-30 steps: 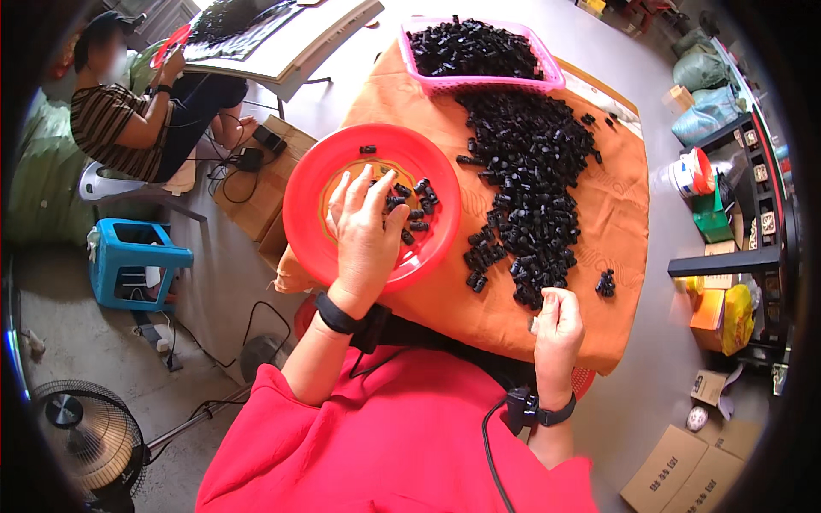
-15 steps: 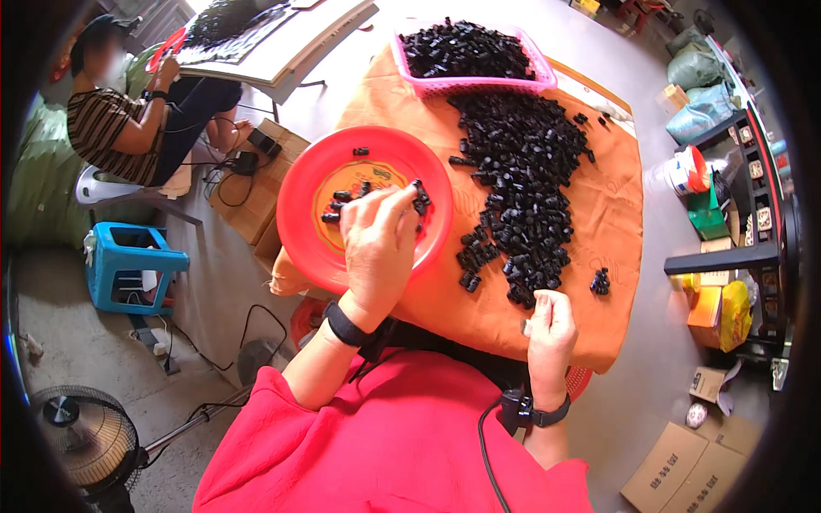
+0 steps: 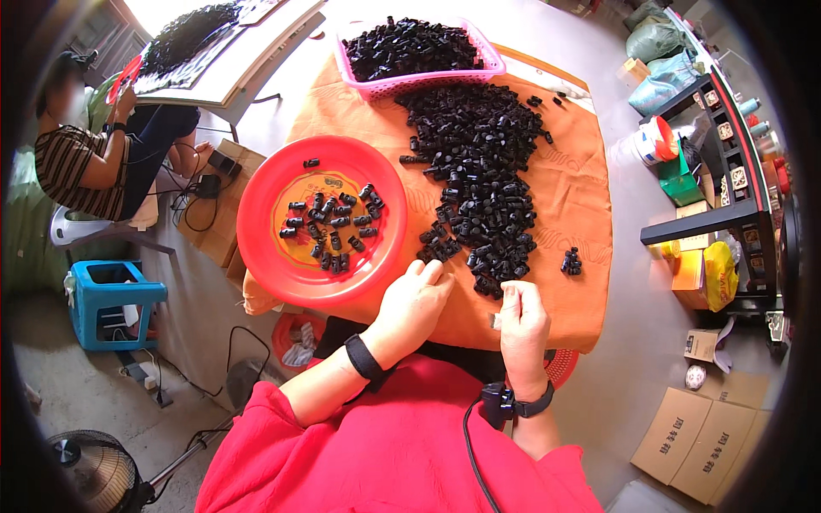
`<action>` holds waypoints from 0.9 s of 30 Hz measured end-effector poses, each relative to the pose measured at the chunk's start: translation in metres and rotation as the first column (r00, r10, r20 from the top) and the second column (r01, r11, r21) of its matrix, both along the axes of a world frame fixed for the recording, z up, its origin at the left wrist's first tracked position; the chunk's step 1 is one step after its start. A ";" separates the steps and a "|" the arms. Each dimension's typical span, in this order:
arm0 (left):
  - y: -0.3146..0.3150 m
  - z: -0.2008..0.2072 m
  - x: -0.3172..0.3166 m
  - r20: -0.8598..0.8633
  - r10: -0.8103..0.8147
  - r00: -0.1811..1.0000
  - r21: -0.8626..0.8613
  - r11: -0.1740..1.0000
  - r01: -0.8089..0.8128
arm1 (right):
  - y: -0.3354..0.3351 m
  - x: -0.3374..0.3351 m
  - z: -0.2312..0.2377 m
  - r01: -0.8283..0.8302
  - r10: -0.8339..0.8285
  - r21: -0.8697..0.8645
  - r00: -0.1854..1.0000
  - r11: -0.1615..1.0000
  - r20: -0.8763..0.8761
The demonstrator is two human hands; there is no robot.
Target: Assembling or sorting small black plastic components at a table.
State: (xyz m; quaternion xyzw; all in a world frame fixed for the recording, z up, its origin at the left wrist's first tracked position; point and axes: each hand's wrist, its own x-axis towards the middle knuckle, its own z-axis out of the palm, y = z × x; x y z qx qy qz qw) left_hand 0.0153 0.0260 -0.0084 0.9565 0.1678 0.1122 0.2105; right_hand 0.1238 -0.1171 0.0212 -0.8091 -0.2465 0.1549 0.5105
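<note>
The right hand is curled near the table's near edge, fingers bent in toward the thumb, and something small and pale shows at its thumb side; it looks like a pinch on a small part, though the view is too coarse to be sure what it is. The left hand lies just beside it, palm down, fingers loosely together and stretched toward the pile; whether it holds anything underneath cannot be told.

The black parts lie ahead of both hands, up the orange cloth, in a long heap that runs away from the person toward the pink basket. The heap's near end sits between the two hands' fingertips, just beyond them. The left fingertips almost touch the nearest pieces; the right hand's fingertips are just as near to the heap's lower tip. A small separate cluster lies off to the right, nearer the right hand.

The red plate sits to the left of the heap, its rim just beside the left hand, with a loose scatter of black parts in its middle. The pink basket, also full of black parts, stands at the far end of the cloth, well apart from both hands.
</note>
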 end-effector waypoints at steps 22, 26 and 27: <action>0.000 0.018 -0.015 0.037 0.125 0.991 -0.965 -0.253 0.068 | -0.001 -0.009 0.020 -0.057 0.060 0.058 0.997 0.997 -0.043; -0.001 0.020 -0.016 0.024 0.114 0.993 -0.977 -0.208 0.047 | 0.000 -0.012 0.028 -0.168 0.178 0.074 0.971 0.983 -0.161; -0.001 0.019 -0.016 0.023 0.112 0.993 -0.977 -0.209 0.047 | 0.000 -0.012 0.029 -0.216 0.226 0.072 0.959 0.974 -0.171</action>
